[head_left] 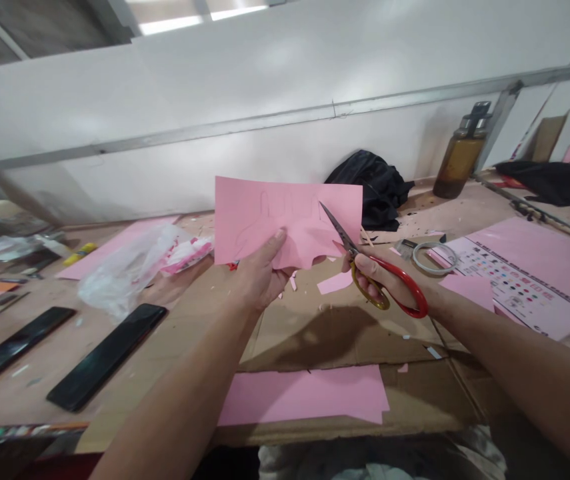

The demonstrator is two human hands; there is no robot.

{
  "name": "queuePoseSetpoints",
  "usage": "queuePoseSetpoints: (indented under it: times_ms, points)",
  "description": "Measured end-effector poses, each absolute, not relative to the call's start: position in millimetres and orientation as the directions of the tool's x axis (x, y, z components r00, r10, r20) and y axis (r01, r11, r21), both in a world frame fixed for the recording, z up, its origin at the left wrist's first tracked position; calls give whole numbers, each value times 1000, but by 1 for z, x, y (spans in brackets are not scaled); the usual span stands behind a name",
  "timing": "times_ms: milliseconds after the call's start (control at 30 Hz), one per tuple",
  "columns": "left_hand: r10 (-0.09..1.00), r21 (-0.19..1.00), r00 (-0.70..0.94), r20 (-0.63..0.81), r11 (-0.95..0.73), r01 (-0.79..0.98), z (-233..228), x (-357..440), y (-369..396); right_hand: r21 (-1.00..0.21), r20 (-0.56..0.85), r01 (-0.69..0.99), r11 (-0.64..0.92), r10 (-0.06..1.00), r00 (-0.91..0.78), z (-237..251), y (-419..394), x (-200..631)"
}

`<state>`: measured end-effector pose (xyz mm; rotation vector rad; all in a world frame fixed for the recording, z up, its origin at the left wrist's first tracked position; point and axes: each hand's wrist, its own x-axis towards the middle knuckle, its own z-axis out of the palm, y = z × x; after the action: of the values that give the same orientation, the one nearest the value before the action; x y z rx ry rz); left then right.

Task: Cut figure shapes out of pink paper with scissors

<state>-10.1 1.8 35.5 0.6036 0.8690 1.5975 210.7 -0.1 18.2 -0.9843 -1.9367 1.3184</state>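
Observation:
My left hand (261,272) grips a sheet of pink paper (245,213) by its lower edge, thumb on the near face. Faint pencil outlines, several of them finger-like, run across the sheet, and its lower edge is cut unevenly. My right hand (377,272) is closed on a pair of scissors (407,293) with one red and one yellowish handle loop. The blades are parted a little and lie over the right part of the sheet, pointing up and left. Below, a brown cardboard sheet (295,333) carries pink scraps (335,283).
Another pink piece (305,397) lies at the near edge. Two dark phones (107,357) and a clear plastic bag (125,267) are on the left. Black cloth (372,183), an amber bottle (459,157), a tape roll (435,259) and a printed paper pack (519,280) are on the right.

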Motion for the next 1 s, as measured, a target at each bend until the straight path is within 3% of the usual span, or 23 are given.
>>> queuePoseSetpoints:
  times_ms: [1000]
  points:
    - [967, 775, -230, -107, -63, -628, 38, -7, -2, -941, 70, 245, 236, 839, -539, 16, -1, 209]
